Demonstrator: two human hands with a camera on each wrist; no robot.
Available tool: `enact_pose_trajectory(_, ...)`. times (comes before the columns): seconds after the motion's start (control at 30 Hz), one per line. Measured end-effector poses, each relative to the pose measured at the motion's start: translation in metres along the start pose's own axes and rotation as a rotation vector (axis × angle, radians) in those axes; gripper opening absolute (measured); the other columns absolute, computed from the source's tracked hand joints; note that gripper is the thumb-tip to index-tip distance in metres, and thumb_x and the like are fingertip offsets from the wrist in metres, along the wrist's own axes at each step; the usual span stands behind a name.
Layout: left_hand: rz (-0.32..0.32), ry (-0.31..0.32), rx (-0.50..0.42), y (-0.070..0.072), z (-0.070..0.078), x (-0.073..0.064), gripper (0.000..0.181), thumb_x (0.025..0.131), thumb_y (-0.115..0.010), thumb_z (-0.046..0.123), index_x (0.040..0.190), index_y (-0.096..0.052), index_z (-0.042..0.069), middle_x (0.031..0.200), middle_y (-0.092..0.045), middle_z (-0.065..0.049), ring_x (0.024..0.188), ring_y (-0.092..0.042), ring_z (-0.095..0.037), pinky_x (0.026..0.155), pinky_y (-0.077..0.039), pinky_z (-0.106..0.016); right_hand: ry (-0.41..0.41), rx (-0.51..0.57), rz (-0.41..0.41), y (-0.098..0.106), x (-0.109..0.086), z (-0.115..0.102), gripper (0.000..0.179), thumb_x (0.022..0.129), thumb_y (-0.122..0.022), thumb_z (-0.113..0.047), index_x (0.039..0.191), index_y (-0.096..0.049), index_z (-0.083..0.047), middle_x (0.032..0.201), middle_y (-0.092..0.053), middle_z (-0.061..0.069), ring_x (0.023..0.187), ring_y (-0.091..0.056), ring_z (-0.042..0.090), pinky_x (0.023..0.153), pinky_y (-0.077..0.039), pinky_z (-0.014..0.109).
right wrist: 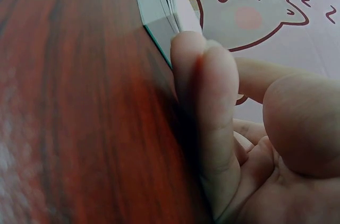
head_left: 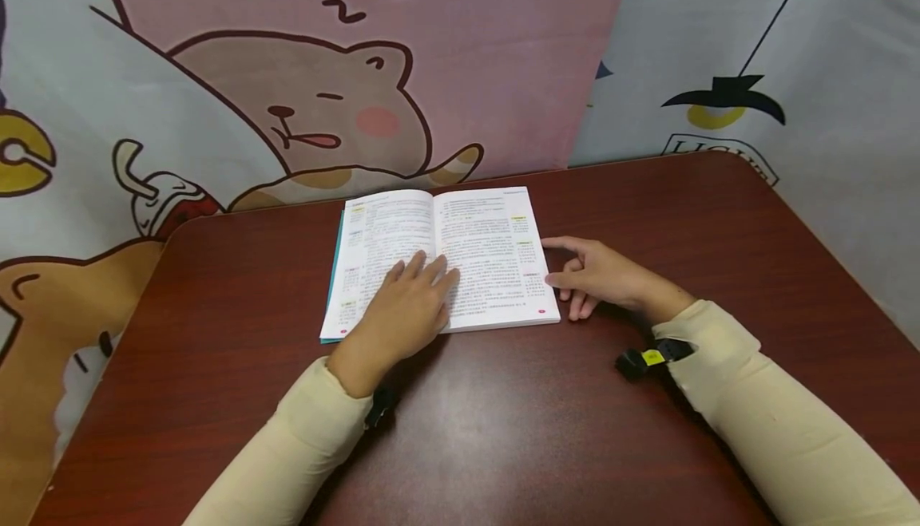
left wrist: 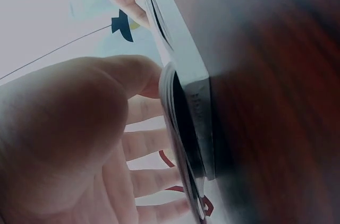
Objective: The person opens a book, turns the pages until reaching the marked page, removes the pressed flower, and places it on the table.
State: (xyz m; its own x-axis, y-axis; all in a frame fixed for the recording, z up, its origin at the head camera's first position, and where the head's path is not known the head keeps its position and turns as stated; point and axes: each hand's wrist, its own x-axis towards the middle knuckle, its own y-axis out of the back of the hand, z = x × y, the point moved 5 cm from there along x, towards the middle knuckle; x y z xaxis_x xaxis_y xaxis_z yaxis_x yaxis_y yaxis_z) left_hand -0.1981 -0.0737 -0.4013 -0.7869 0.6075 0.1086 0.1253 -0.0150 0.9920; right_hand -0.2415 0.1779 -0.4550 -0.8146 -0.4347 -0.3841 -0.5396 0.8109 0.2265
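An open book (head_left: 489, 270) with printed white pages lies on the table, a blue-green cover edge showing at its left side. Across its lower middle, near the fold, rests my left hand (head_left: 406, 310), fingers spread over the pages. The left wrist view has the book's thick edge (left wrist: 186, 59) close beside the thumb. At the right page edge is my right hand (head_left: 600, 274), index finger extended and thumb tip at the margin, the other fingers loosely bent beside the book. The right wrist view shows its fingertips near the book's corner (right wrist: 164, 27); no page is visibly pinched.
The dark red-brown wooden table (head_left: 489, 430) has rounded far corners. Behind it hangs a cloth backdrop (head_left: 517, 55) with cartoon animals, close to the book's far edge. A black strapped device (head_left: 647, 358) sits at the right wrist.
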Motion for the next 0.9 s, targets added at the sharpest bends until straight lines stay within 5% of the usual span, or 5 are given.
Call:
enact_pose_trajectory(0.47, -0.033, 0.014, -0.056, -0.0016, -0.0003, -0.0004, 0.046, 0.089, -0.054, 0.024, 0.135, -0.048, 0.021, 0.137, -0.05, -0.009, 0.126, -0.043, -0.04, 0.094, -0.042, -0.055, -0.001, -0.019, 0.0, -0.0005, -0.0017, -0.0028, 0.069, 0.086, -0.064, -0.021, 0.144, -0.026, -0.022, 0.074, -0.056, 0.017, 0.052, -0.064, 0.03, 0.051, -0.053, 0.047)
enact_pose_trajectory(0.67, -0.082, 0.003, -0.096, -0.001, 0.0021, -0.001, 0.05, 0.091, -0.05, 0.041, 0.137, -0.044, 0.023, 0.143, -0.043, -0.006, 0.132, -0.038, -0.032, 0.099, -0.036, -0.056, 0.009, -0.034, 0.002, -0.0003, -0.0023, -0.0036, 0.069, 0.086, -0.064, -0.022, 0.144, -0.026, -0.022, 0.074, -0.057, 0.019, 0.052, -0.064, 0.03, 0.051, -0.053, 0.047)
enact_pose_trajectory(0.9, -0.121, 0.009, -0.12, -0.0038, 0.003, -0.0006, 0.069, 0.082, -0.052, 0.062, 0.141, -0.037, 0.03, 0.145, -0.039, -0.005, 0.134, -0.037, -0.028, 0.101, -0.031, -0.058, -0.005, -0.021, 0.005, -0.0005, -0.0017, -0.0024, 0.069, 0.086, -0.064, -0.022, 0.144, -0.026, -0.023, 0.074, -0.055, 0.017, 0.052, -0.064, 0.031, 0.051, -0.053, 0.047)
